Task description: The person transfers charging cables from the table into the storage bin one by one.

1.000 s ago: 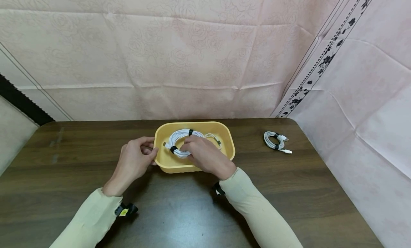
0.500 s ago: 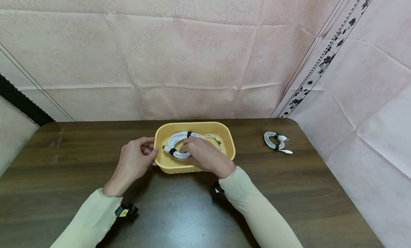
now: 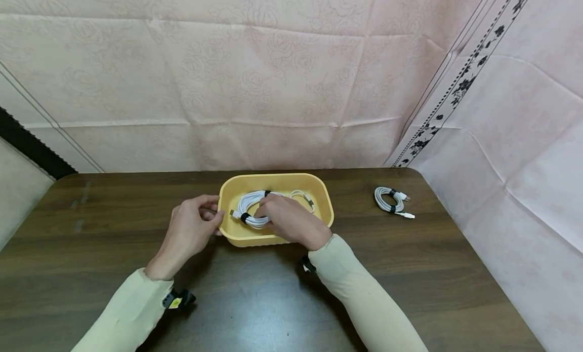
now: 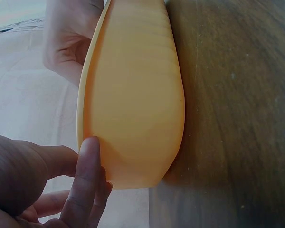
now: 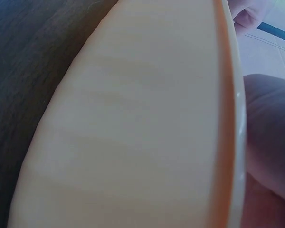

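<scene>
A yellow plastic tray (image 3: 321, 187) stands at the back of the table. Inside lies a large white cable coil (image 3: 248, 202) bound with black straps, a plug end pointing left. My right hand (image 3: 293, 220) reaches over the front rim and grips the coil's right side; its fingertips are hidden in the head view, and in the right wrist view the tray wall covers them. At the tray's left end my left hand (image 3: 193, 223) holds the rim, fingers (image 4: 88, 166) against the outer wall. A thinner cable loop (image 3: 300, 194) lies right of the large coil, partly behind my right hand.
Another white cable coil (image 3: 389, 200) with black straps rests on the brown wooden table (image 3: 437, 276) at the right, its two plug ends pointing right. A pale patterned cloth (image 3: 273, 88) hangs behind the table's back edge.
The large cable coil has sunk lower in the tray, its back edge shifting toward me, with my right hand still on it. My left hand and the tray have hardly moved.
</scene>
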Tool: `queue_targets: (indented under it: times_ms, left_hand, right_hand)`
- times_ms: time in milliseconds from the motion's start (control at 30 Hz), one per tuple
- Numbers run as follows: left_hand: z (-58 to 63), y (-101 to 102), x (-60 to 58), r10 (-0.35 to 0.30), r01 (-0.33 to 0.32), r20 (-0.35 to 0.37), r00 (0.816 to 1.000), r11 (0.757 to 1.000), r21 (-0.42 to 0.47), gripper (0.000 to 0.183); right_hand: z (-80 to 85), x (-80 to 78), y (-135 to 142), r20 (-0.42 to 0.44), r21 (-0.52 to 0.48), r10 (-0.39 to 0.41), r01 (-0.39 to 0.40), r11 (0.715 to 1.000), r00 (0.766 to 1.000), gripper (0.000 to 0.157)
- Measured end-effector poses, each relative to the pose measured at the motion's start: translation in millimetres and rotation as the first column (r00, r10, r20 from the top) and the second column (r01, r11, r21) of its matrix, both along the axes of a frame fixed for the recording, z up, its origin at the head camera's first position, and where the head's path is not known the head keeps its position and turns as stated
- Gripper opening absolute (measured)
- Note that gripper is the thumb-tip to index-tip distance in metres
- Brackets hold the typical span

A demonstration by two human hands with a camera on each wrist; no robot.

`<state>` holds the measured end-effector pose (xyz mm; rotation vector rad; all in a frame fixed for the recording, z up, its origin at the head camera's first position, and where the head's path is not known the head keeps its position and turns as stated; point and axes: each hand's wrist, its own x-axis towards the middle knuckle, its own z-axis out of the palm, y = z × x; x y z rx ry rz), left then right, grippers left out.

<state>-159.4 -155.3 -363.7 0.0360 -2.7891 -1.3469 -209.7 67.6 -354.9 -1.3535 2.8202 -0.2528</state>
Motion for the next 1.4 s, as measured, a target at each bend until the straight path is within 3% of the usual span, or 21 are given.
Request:
queue_targets:
  times_ms: [600,1100,1267,1400]
  left_hand:
    - [-0.6,-0.4,0.3,0.0,0.0,-0.007,1.0,1.0,-0.001,0.041]
    - [-1.5,0.1,-0.4,-0.006,0.006,-0.013,1.0,1.0,-0.006,0.041]
    - [-1.3,-0.1,-0.4,-0.004,0.004,-0.016,1.0,1.0,-0.01,0.04]
    - [-0.7,0.4,-0.3,-0.004,0.004,-0.004,1.0,1.0,-0.008,0.041]
  right_hand:
    - [-0.4,-5.2,-1.0,0.067,0.026,-0.018,0.017,1.0,0.998,0.028]
    - [0.0,-7.4,1.6,0.108,0.018,-0.028,0.027,0.999,0.994,0.023]
    - [1.7,-6.3,4.8,0.102,0.018,-0.052,0.051,0.999,0.993,0.009]
    - [3.9,-4.7,8.5,0.083,0.009,-0.069,0.068,0.998,0.994,0.015]
